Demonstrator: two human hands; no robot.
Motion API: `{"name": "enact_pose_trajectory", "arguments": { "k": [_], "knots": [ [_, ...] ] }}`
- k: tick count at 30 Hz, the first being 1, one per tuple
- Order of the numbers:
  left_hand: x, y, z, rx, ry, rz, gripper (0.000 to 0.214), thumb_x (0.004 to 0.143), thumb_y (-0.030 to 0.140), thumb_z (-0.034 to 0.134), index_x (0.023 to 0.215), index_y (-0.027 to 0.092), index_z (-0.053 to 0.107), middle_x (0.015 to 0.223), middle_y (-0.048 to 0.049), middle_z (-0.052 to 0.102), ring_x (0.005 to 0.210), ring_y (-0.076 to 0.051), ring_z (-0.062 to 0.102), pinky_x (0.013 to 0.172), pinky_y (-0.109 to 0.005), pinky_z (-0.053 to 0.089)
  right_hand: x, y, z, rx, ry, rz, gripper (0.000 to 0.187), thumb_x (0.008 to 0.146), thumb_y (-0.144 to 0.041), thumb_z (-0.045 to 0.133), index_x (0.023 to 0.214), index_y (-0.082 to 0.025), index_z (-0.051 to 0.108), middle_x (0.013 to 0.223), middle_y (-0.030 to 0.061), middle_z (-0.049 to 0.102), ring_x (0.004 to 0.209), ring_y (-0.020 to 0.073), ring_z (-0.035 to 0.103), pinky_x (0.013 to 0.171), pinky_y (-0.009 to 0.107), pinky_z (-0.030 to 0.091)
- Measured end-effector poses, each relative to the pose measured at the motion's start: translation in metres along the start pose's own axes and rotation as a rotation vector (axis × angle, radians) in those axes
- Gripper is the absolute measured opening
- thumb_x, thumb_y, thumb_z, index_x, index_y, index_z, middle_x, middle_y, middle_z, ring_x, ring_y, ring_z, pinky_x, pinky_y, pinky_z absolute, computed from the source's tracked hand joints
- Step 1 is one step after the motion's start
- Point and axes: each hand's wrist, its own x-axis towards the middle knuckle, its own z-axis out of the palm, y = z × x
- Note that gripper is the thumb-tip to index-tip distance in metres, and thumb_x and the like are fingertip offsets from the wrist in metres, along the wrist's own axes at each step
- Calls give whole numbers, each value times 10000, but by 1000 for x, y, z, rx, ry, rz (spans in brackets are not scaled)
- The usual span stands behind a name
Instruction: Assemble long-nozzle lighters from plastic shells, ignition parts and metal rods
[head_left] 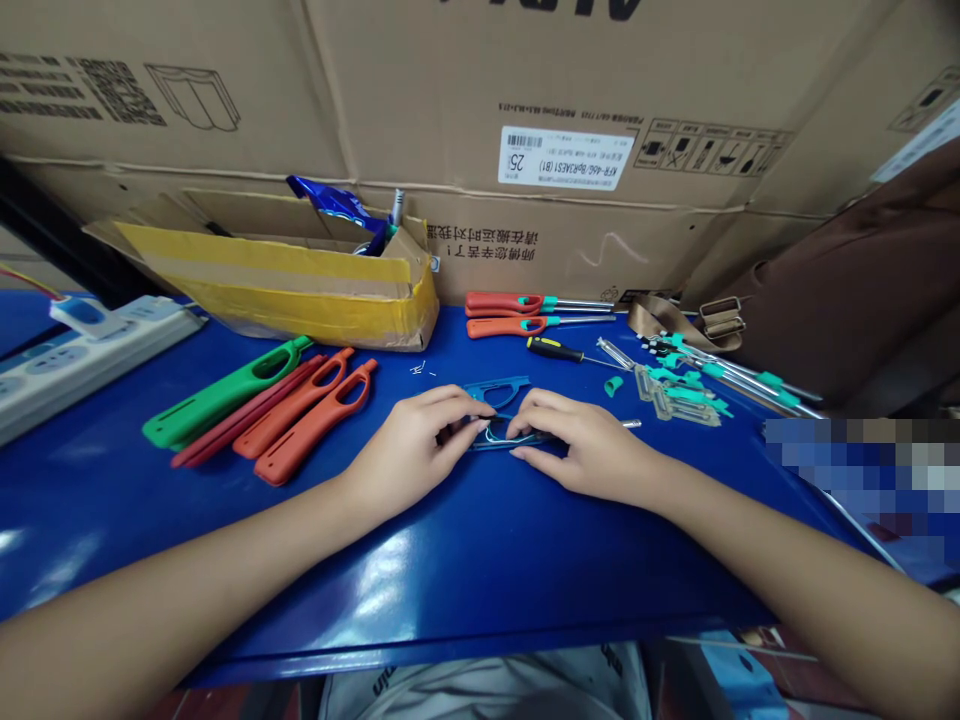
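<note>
Both of my hands rest on the blue table (pixel 480 560) at its middle. My left hand (pixel 416 445) and my right hand (pixel 577 440) pinch a blue plastic lighter shell (pixel 499 435) from either side, fingers curled onto it. Thin wires show inside the shell between my fingertips. A metal rod tip (pixel 632 424) sticks out to the right of my right hand. A second blue shell half (pixel 496 388) lies just behind my hands.
Green, red and orange lighter shells (pixel 262 410) lie at the left. Assembled orange lighters (pixel 525 312), a black screwdriver (pixel 559 350) and several teal-tipped metal parts (pixel 697 385) lie at the right. A taped cardboard box (pixel 300 285), a power strip (pixel 75 345) and large cartons (pixel 525 120) stand behind.
</note>
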Motion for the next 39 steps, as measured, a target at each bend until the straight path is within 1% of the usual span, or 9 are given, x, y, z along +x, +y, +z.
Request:
{"name": "enact_pose_trajectory", "arguments": {
  "k": [5,11,15,20,24,29,35,37,39],
  "knots": [
    [0,2,1,0,-5,-22,166,948,133,620,1038,168,754,957,-58,747,854,-168,709,786,-278,574,1,-3,4,71,14,24,80,939,-193,633,1016,-216,637,1063,45,648,958,191,623,855,327,485],
    [-1,1,1,-5,-19,-23,172,943,121,619,1037,167,756,957,-59,753,859,-170,712,800,-284,574,2,-4,4,75,10,36,88,922,-159,646,985,-207,608,1033,42,634,889,175,593,777,299,460],
    [-1,0,1,-13,-32,-16,162,953,146,624,1038,168,759,958,-60,761,865,-175,715,809,-292,572,2,-3,5,48,11,4,77,933,-128,606,934,-202,584,1000,41,634,917,185,600,814,317,465],
    [-1,-1,2,-23,-14,-7,156,949,129,631,1033,154,760,949,-60,755,853,-165,713,788,-273,565,1,-4,5,16,12,-18,128,950,-142,593,1058,-210,584,1088,60,645,998,204,623,876,345,487],
    [0,0,2,-25,-13,-11,159,948,131,631,1036,165,759,959,-61,756,865,-169,716,802,-282,570,0,-4,4,-15,-13,-28,117,968,-153,566,1062,-219,585,1114,66,646,1019,214,627,901,360,496],
    [-1,0,1,-22,-14,-11,166,944,133,629,1037,168,762,960,-60,759,870,-171,718,814,-284,571,-1,-5,3,-54,-32,-20,96,975,-157,549,1047,-220,556,1100,62,639,991,211,622,871,353,492],
    [-1,1,2,-28,-13,-18,161,952,156,627,1038,177,762,955,-56,760,854,-168,716,790,-276,570,-1,-7,1,-94,-27,-23,57,971,-179,555,1005,-219,535,1057,53,629,929,202,611,806,331,472],
    [-1,1,2,-29,-14,-15,160,951,152,631,1039,173,763,956,-58,759,856,-168,714,790,-277,568,0,-7,0,-112,-38,-25,43,974,-218,571,1001,-217,538,1043,50,628,901,198,608,780,323,463],
    [-1,1,2,-28,-15,-13,159,950,148,634,1041,165,763,960,-61,759,863,-169,714,800,-280,565,1,-8,-1,-131,-44,-25,75,982,-278,584,989,-215,543,1021,46,630,872,196,604,751,318,454]
  ]
}}
